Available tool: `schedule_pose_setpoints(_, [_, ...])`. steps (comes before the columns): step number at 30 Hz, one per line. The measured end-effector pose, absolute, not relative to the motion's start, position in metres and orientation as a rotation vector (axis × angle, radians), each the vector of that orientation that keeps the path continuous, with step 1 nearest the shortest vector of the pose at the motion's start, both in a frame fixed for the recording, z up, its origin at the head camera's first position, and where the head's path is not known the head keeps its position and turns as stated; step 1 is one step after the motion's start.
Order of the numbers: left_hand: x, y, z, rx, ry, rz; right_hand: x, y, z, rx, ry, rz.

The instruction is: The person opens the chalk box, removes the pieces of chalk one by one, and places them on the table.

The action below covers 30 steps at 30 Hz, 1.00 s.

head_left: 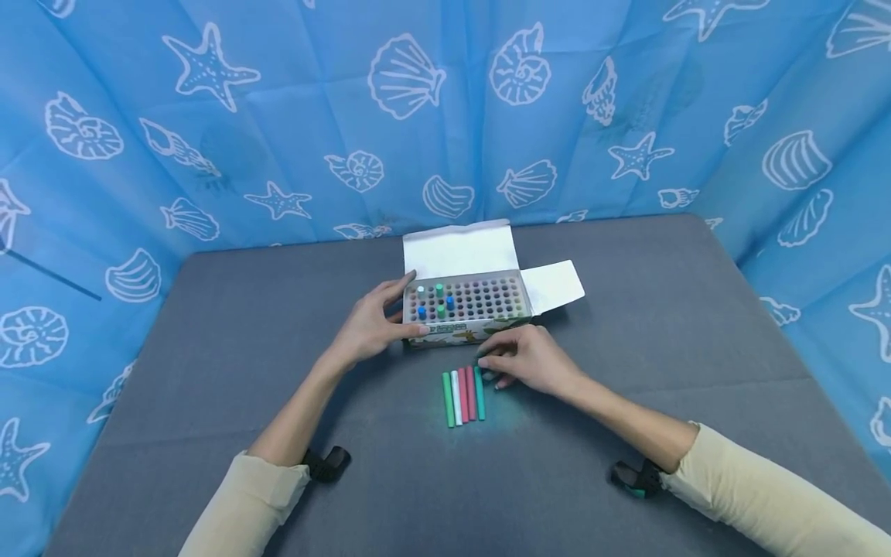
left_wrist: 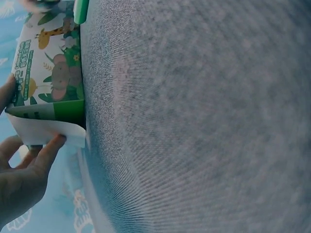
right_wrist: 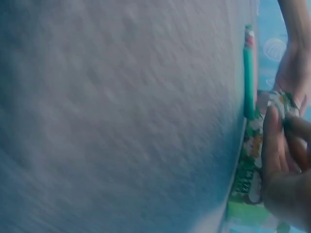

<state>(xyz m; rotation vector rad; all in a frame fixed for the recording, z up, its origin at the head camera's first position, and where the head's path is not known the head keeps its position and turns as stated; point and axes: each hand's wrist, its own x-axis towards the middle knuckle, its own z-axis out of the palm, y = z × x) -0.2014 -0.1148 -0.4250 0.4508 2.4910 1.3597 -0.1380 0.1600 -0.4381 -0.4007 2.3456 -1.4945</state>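
An open cardboard box (head_left: 468, 331) has a top insert full of round holes. Several blue, green and white chalk sticks stand in holes at its left side. My left hand (head_left: 372, 321) grips the box's left end, thumb at the front; in the left wrist view its fingers touch a white end flap (left_wrist: 46, 130). In front of the box several chalk sticks lie side by side: green (head_left: 448, 400), white (head_left: 456, 398), two red or pink (head_left: 467, 394) and teal (head_left: 479, 393). My right hand (head_left: 532, 357) hovers by the teal stick's far end, fingers bent, nothing visibly held.
The box's white lid (head_left: 459, 251) stands raised behind it, and a side flap (head_left: 553, 286) spreads to the right. Everything rests on a grey cloth-covered table (head_left: 278, 402). A blue shell-print curtain (head_left: 292, 116) hangs around the back and sides.
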Motion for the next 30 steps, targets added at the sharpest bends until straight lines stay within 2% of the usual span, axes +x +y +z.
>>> schedule_pose_setpoints(14, [-0.202, -0.114, -0.425, 0.456, 2.471, 1.38, -0.151, 0.162, -0.41, -0.738, 2.421, -1.483])
schedule_pose_setpoints(30, [-0.203, -0.116, -0.426, 0.46, 2.454, 1.387, -0.182, 0.155, -0.395, -0.743, 2.543, -1.532])
